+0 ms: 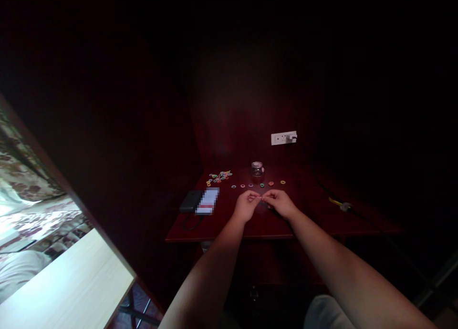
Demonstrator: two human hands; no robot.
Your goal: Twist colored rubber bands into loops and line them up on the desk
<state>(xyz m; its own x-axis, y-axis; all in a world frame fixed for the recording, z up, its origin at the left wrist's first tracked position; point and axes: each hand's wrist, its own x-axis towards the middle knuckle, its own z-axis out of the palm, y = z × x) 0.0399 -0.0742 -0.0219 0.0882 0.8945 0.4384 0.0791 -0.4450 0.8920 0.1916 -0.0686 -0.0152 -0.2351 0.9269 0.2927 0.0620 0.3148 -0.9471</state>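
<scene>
Above the dark red desk (pixel 222 226), my left hand (pixel 246 205) and my right hand (pixel 281 202) meet with closed fingertips. Between them they pinch a small pinkish hair tie (pixel 261 198), mostly covered by the fingers. Just beyond my hands runs a loose row of small coloured hair ties, among them a green hair tie (pixel 262 185), a purple one (pixel 250 185) and a yellow one (pixel 283 182). Farther left lies a scattered pile of hair ties (pixel 221 177) in mixed colours. A clear lidded jar (pixel 256 169) stands behind the row.
A phone (pixel 207 201) with a blurred screen lies at the left beside a black power bank (pixel 191 201) with a cable. On the back wall is a white socket panel (pixel 284 138) with a plug. A cable with a yellow part (pixel 335 201) crosses the right side.
</scene>
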